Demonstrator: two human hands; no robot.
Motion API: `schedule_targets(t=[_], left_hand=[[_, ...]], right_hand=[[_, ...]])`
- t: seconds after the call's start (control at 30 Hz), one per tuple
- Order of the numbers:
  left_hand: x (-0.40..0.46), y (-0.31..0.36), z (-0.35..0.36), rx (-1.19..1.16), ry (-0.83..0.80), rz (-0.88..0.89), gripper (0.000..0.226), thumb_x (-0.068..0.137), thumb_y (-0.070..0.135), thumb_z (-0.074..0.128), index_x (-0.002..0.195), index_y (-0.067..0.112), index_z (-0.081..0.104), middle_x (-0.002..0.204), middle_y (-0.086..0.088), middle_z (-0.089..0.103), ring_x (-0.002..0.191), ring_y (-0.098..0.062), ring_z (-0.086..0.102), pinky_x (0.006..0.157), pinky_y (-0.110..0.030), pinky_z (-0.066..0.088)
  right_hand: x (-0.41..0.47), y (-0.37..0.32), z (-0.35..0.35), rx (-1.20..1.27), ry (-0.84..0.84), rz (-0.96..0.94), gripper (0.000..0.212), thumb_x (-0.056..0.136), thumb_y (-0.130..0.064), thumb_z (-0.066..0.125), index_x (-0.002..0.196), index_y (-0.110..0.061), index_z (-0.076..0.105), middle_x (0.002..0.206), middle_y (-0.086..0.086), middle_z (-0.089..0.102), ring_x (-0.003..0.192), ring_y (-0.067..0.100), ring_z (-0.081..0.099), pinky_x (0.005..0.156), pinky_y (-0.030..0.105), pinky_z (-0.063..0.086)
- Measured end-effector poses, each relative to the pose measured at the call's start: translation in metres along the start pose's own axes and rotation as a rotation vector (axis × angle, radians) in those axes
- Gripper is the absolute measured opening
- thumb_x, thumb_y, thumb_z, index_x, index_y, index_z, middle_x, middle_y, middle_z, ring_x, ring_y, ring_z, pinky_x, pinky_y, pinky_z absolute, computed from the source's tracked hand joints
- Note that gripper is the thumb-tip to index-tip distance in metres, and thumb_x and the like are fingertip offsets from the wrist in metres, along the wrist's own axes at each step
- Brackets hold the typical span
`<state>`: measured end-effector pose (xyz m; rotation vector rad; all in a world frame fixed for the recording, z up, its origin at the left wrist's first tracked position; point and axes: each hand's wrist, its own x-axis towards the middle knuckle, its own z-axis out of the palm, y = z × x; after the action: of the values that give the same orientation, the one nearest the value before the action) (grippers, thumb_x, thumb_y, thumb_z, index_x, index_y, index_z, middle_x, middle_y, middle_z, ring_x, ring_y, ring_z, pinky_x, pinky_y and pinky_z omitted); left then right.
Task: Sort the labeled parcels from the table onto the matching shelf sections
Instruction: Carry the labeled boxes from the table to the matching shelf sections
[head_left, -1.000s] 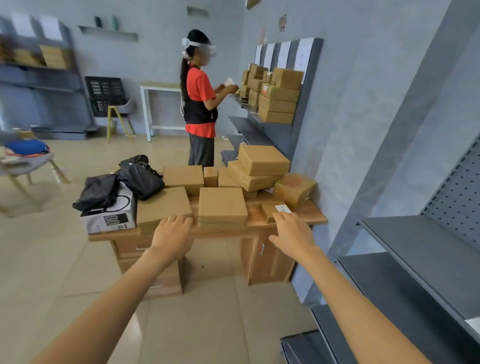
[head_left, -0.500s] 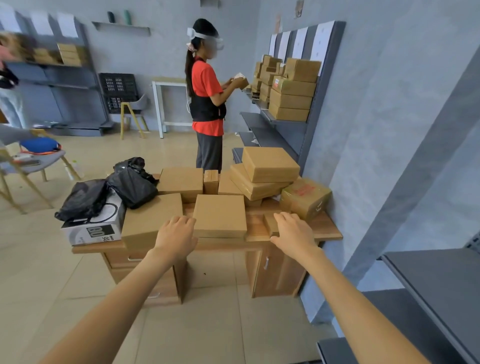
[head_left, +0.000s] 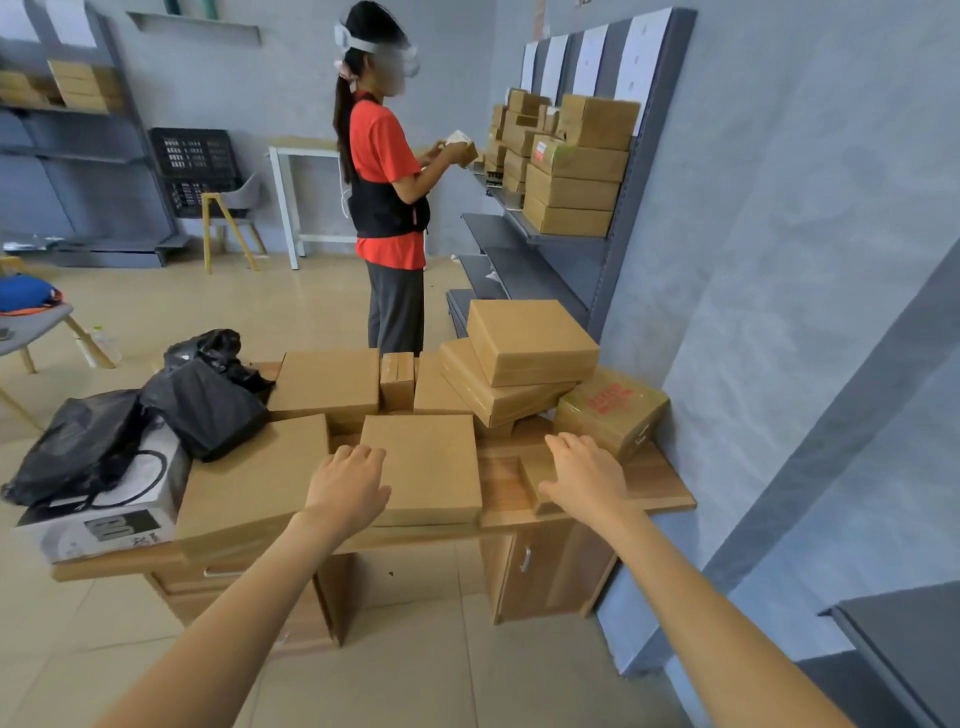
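Several brown cardboard parcels lie on a wooden table (head_left: 660, 483). My left hand (head_left: 345, 483) reaches over the left edge of a flat square parcel (head_left: 431, 462), fingers relaxed and holding nothing. My right hand (head_left: 587, 478) hovers, fingers spread, over a small flat parcel (head_left: 535, 470) at the table's right front, which it mostly hides. Behind stands a stack of two flat parcels (head_left: 524, 348) and a parcel with red print (head_left: 610, 410). A grey shelf unit (head_left: 566, 234) against the right wall holds stacked parcels.
A person in a red shirt (head_left: 389, 197) stands behind the table at the shelf, holding a small parcel. Black bags (head_left: 202, 395) and a white box (head_left: 104, 525) cover the table's left end. Another grey shelf (head_left: 904, 629) juts in at the lower right. Chairs stand at left.
I have come closer to the table, and both hands have advanced over the front parcels. The white label once visible by my right hand is now covered.
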<state>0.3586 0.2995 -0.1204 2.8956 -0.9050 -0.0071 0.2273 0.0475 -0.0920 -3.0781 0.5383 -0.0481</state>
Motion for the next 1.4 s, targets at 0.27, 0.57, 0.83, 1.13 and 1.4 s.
schedule_targets(t=[0.27, 0.57, 0.83, 1.13, 1.4], left_hand=[[0.137, 0.011, -0.019, -0.028, 0.045, 0.068, 0.049, 0.095, 0.034, 0.051, 0.140, 0.018, 0.042, 0.139, -0.003, 0.050, 0.131, -0.025, 0.043, 0.106, -0.038, 0.038], [0.239, 0.052, -0.003, -0.021, -0.018, 0.177, 0.054, 0.096, 0.037, 0.050, 0.144, 0.018, 0.037, 0.145, -0.003, 0.045, 0.135, -0.024, 0.038, 0.109, -0.039, 0.034], [0.312, 0.086, 0.026, 0.003, -0.074, 0.130, 0.063, 0.092, 0.053, 0.050, 0.142, 0.016, 0.039, 0.142, -0.006, 0.048, 0.133, -0.026, 0.040, 0.108, -0.039, 0.035], [0.373, 0.106, 0.075, -0.230, -0.231, -0.118, 0.125, 0.063, 0.087, 0.052, 0.153, 0.015, 0.003, 0.153, -0.010, 0.032, 0.141, -0.032, 0.028, 0.112, -0.048, 0.029], [0.385, 0.115, 0.090, -0.550, -0.191, -0.174, 0.114, 0.056, 0.080, 0.067, 0.146, 0.034, 0.014, 0.138, 0.005, 0.049, 0.128, -0.023, 0.045, 0.099, -0.048, 0.046]], right_hand=[[0.110, 0.042, -0.023, -0.032, 0.057, 0.118, 0.054, 0.089, -0.036, 0.061, 0.136, -0.014, 0.045, 0.135, 0.003, 0.051, 0.123, 0.026, 0.046, 0.097, 0.038, 0.043], [0.162, 0.113, -0.012, 0.012, -0.002, 0.319, 0.058, 0.087, -0.034, 0.061, 0.139, -0.015, 0.045, 0.140, 0.004, 0.048, 0.129, 0.025, 0.043, 0.098, 0.034, 0.041], [0.239, 0.179, 0.019, 0.032, -0.063, 0.339, 0.051, 0.083, -0.041, 0.067, 0.127, -0.017, 0.053, 0.125, 0.004, 0.056, 0.117, 0.025, 0.051, 0.088, 0.037, 0.047], [0.326, 0.236, 0.071, 0.405, -0.194, 0.303, 0.093, 0.070, -0.063, 0.070, 0.146, -0.024, 0.035, 0.147, 0.001, 0.045, 0.129, 0.025, 0.049, 0.101, 0.049, 0.046], [0.362, 0.244, 0.104, 0.877, -0.266, 0.356, 0.101, 0.062, -0.039, 0.088, 0.145, -0.017, 0.035, 0.140, -0.006, 0.048, 0.130, 0.024, 0.047, 0.105, 0.044, 0.043]])
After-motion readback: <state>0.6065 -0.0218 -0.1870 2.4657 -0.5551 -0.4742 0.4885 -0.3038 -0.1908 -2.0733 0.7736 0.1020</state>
